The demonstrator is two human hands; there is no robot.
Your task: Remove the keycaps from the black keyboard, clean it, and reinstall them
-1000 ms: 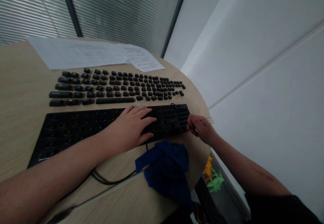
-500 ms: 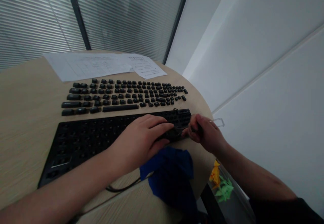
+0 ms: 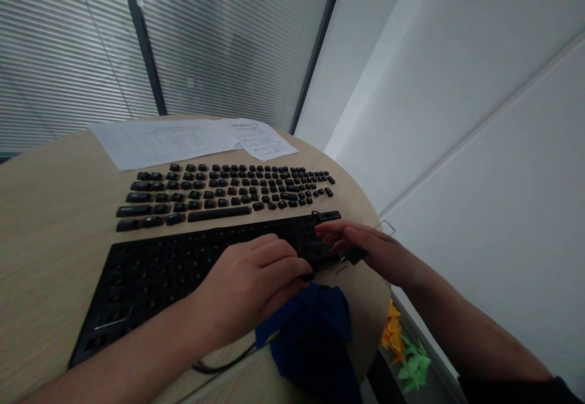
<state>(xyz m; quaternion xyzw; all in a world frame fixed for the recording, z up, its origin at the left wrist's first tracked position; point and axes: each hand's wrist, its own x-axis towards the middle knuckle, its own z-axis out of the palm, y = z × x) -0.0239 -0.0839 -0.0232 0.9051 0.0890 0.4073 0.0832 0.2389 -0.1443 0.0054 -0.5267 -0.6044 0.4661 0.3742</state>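
Note:
A black keyboard, with most of its keycaps off, lies across the table in front of me. My left hand rests over its right half, thumb and fingertips pinched on a small black keycap at the near edge. Over the right end is my right hand, its fingers stretched forward. A keycap puller with a dark handle and wire loops is tucked under that hand, one loop sticking out behind it. Just below the left fingertips, a blue cloth hangs over the table edge.
Loose black keycaps lie in keyboard order behind the keyboard. Farther back are printed sheets of paper. A black cable runs along the near side. Orange and green paper pieces lie low beyond the round table's right edge.
My right hand has loosened from a fist around the puller, its fingers now extended. My left fingertips have drawn nearer the front edge and now pinch a keycap. The view has tilted up slightly.

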